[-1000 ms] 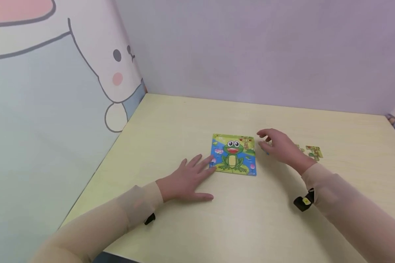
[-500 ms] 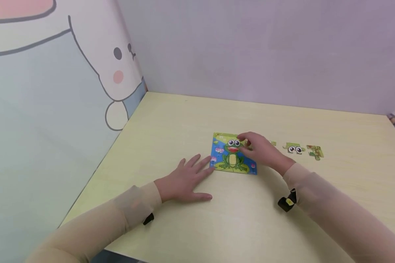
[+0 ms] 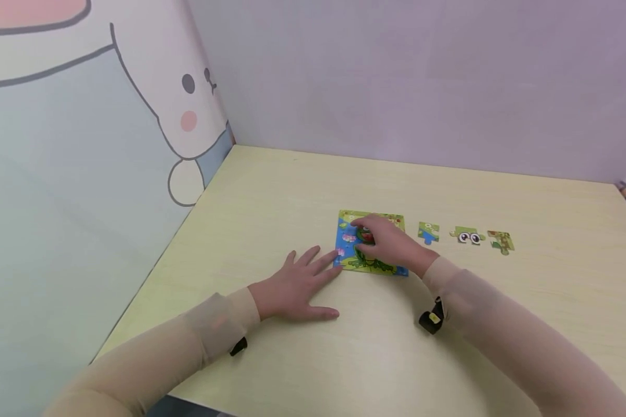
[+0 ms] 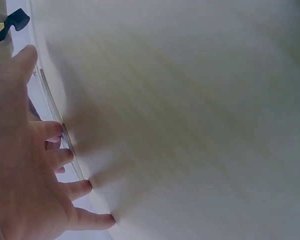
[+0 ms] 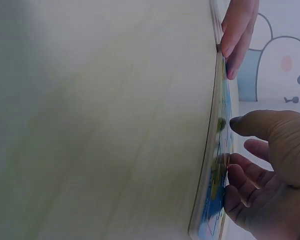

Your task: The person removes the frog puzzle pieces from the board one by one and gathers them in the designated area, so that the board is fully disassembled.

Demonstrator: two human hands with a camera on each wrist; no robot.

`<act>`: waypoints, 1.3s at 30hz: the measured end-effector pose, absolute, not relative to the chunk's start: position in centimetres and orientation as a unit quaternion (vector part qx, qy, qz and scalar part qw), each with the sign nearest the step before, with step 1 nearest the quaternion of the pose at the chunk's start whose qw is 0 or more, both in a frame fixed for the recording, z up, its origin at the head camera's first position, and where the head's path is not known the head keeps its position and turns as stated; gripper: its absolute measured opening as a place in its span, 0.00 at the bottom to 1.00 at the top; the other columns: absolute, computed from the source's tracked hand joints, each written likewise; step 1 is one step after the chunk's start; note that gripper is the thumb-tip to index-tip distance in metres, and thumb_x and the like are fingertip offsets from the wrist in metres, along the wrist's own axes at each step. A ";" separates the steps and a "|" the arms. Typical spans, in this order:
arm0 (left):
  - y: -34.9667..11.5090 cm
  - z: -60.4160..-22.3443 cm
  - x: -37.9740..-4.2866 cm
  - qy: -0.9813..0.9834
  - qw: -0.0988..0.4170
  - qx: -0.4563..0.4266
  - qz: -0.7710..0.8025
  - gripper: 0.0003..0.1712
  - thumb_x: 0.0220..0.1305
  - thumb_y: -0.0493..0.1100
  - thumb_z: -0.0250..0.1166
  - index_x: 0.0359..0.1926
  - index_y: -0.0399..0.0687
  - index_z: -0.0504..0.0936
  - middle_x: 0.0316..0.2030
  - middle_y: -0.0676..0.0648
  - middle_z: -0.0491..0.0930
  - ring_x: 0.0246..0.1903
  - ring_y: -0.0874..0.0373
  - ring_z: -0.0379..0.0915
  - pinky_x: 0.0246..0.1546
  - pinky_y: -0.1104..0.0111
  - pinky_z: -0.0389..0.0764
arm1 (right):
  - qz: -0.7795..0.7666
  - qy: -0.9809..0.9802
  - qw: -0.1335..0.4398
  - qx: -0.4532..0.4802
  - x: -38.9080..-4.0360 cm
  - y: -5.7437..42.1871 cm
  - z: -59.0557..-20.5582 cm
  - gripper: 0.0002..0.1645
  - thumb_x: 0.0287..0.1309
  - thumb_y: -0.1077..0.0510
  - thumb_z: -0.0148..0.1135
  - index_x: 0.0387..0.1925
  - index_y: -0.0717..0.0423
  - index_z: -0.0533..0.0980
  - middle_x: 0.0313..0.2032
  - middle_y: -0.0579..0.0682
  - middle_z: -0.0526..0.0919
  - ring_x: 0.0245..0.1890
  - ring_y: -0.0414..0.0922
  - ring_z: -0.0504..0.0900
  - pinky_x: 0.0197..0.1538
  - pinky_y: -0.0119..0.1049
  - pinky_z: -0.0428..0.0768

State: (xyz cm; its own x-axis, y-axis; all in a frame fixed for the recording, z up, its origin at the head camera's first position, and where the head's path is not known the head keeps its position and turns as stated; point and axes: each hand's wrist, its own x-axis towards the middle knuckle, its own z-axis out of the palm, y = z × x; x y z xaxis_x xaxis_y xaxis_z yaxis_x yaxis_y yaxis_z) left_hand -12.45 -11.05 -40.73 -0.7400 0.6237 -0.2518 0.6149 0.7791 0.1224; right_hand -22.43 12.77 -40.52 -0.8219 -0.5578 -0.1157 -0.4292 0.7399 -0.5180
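Observation:
A square frog jigsaw puzzle [image 3: 348, 243] lies flat on the table. My right hand [image 3: 391, 242] is over the frog picture and hides much of its head and body. In the right wrist view the fingers of my right hand [image 5: 260, 185] bend down to the puzzle's surface, the thumb apart from them, with no loose piece between. My left hand [image 3: 294, 286] rests spread on the table, two fingertips at the puzzle's left edge. Right of the puzzle lie a blue-and-green piece [image 3: 429, 231], an eyes piece [image 3: 468, 236] and a brown-and-green piece [image 3: 501, 240].
A pale wood table [image 3: 375, 347] carries everything, its left edge near my left arm. Behind it stands a lilac wall [image 3: 396, 81]. A cartoon-printed panel [image 3: 109, 174] rises on the left.
My right hand has let go of the blue-and-green piece beside the puzzle and moved left over the frog, uncovering the loose pieces. My left hand has stayed in place.

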 end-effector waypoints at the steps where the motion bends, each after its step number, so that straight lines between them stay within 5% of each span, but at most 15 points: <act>1: -11.0 -40.7 -12.5 0.932 0.140 0.333 0.015 0.51 0.59 0.81 0.45 0.77 0.64 0.48 0.79 0.54 0.38 0.77 0.41 0.37 0.64 0.32 0.54 | -0.236 0.925 0.132 -0.268 -22.4 12.7 -40.5 0.34 0.62 0.52 0.63 0.67 0.53 0.67 0.64 0.55 0.72 0.64 0.54 0.72 0.65 0.53 0.71; 19: -10.8 -40.2 -12.4 0.932 0.154 0.327 0.025 0.50 0.60 0.80 0.46 0.77 0.65 0.49 0.79 0.54 0.38 0.77 0.40 0.37 0.64 0.30 0.53 | -0.220 0.930 0.131 -0.263 -22.5 11.9 -40.6 0.32 0.61 0.56 0.63 0.67 0.51 0.68 0.59 0.56 0.70 0.54 0.51 0.73 0.61 0.51 0.75; 31: -10.8 -40.6 -12.5 0.933 0.145 0.330 0.019 0.51 0.59 0.81 0.45 0.77 0.65 0.50 0.79 0.53 0.40 0.77 0.40 0.39 0.63 0.30 0.55 | -0.243 0.926 0.079 -0.276 -21.9 11.8 -40.9 0.25 0.63 0.56 0.62 0.62 0.51 0.71 0.57 0.53 0.75 0.56 0.51 0.74 0.61 0.50 0.74; 39: -10.9 -40.5 -12.4 0.933 0.138 0.333 0.022 0.50 0.59 0.80 0.46 0.76 0.63 0.52 0.79 0.52 0.41 0.76 0.40 0.40 0.62 0.30 0.56 | -0.294 0.911 0.066 -0.280 -21.8 11.8 -40.8 0.16 0.68 0.60 0.54 0.56 0.50 0.75 0.52 0.50 0.79 0.40 0.46 0.75 0.46 0.41 0.77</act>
State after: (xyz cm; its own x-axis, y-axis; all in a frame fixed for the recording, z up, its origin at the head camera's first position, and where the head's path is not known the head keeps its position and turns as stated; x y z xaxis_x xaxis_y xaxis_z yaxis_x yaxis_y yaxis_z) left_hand -12.43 -10.88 -40.49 -0.7407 0.6266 -0.2425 0.6145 0.7777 0.1327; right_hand -21.77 11.83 -40.82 -0.8348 -0.5488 0.0450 -0.4714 0.6701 -0.5734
